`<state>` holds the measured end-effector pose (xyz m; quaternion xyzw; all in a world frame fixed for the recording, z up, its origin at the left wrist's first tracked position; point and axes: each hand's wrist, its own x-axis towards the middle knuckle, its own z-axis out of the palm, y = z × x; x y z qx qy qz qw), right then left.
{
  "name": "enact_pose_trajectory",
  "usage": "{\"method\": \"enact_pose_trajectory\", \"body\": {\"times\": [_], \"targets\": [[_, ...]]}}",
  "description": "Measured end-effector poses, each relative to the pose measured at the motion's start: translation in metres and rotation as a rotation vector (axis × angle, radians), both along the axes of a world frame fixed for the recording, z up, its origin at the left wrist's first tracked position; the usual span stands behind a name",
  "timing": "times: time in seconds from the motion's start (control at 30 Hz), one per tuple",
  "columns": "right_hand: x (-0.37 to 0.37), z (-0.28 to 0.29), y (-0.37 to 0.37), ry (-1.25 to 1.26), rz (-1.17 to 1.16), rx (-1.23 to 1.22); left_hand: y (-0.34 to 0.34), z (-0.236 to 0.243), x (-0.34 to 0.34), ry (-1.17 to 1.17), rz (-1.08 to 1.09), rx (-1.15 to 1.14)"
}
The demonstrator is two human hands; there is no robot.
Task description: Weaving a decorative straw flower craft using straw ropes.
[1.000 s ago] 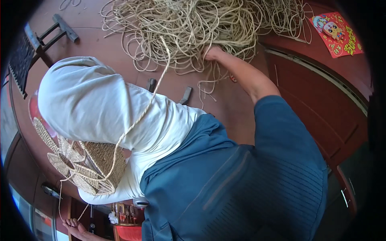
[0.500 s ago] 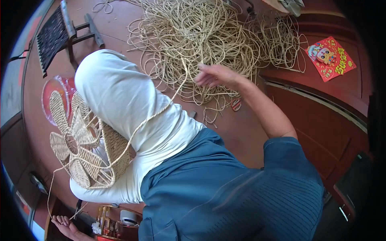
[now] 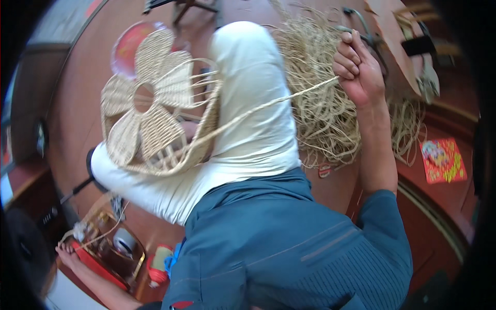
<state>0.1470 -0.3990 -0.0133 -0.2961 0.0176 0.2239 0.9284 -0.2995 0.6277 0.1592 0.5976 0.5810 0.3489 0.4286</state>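
Observation:
A woven straw basket [image 3: 164,132] with a flower of petals on its face rests on my lap, against the white trousers. Bare strands show between some petals and the rim. From its lower right edge a twisted straw rope [image 3: 258,107] runs nearly straight up to my right hand [image 3: 357,70], which is closed around it in front of the rope pile. My left hand [image 3: 67,253] is stretched out low at the far left, its fingers pinched on a thin straw cord [image 3: 106,235]. Part of that cord's path is hard to follow.
A large heap of loose straw rope [image 3: 323,93] lies on the floor beyond my right knee. Behind the basket is a red round tray [image 3: 132,46] in clear plastic. Near my left arm stand a tray of small items [image 3: 135,258] and a red-and-green roll [image 3: 160,261].
My right hand has gone from loosely open near the heap to closed on the rope, drawing it straighter. My left hand stays low on the left. The whole view has swung.

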Motion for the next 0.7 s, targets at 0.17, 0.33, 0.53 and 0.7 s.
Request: {"method": "enact_pose_trajectory", "body": {"times": [0.17,0.33,0.53,0.7], "targets": [[-0.036,0.029,0.127,-0.54,0.057,-0.808,0.02,0.039,-0.08,1.268,0.006,0.573],[-0.086,0.055,0.214,-0.514,0.507,-0.608,-0.222,-0.008,0.101,0.416,-0.683,0.442],[-0.128,0.048,0.263,-0.251,0.565,-0.416,-0.565,-0.085,0.193,-0.085,-1.313,-0.236],[-0.126,0.031,0.26,-0.228,0.531,-0.616,-0.563,-0.102,0.198,0.078,-1.275,-0.5]]}}
